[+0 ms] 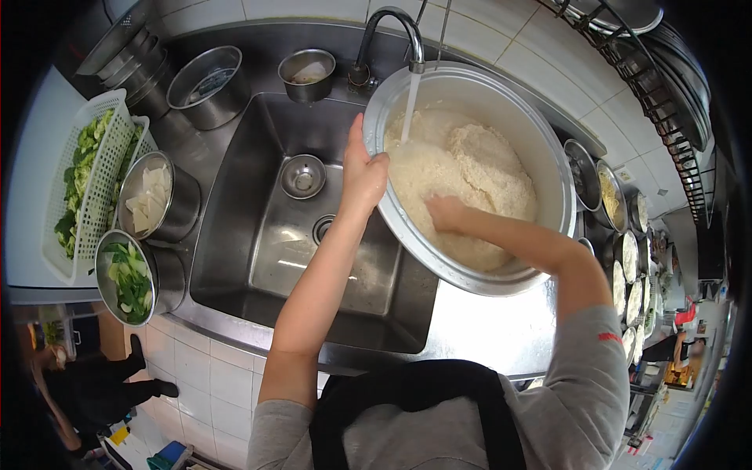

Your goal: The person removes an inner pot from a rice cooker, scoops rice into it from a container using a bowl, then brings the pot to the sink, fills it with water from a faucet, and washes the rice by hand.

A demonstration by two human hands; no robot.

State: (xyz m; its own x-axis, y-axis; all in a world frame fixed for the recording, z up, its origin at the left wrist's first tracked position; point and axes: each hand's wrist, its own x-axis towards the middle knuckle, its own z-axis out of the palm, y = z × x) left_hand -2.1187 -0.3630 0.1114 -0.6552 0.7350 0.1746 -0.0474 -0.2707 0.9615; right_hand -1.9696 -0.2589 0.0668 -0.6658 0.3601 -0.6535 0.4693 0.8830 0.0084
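Note:
A large silver pot (554,149) of white rice (486,164) stands at the sink's right side, partly over the basin. Water runs from the curved faucet (417,59) into the rice near the pot's left side. My left hand (365,174) grips the pot's left rim, thumb over the edge and fingers along the outer wall. Into the wet, cloudy part of the rice dips my right hand (448,213); its fingertips are sunk in and hidden, so their closure does not show.
The steel sink (235,235) holds a small metal bowl (303,176). Left stand greens (128,278), pale slices (150,202) and a broccoli basket (102,188). A wire rack (658,102) hangs upper right, above several containers. Another person (94,384) stands lower left.

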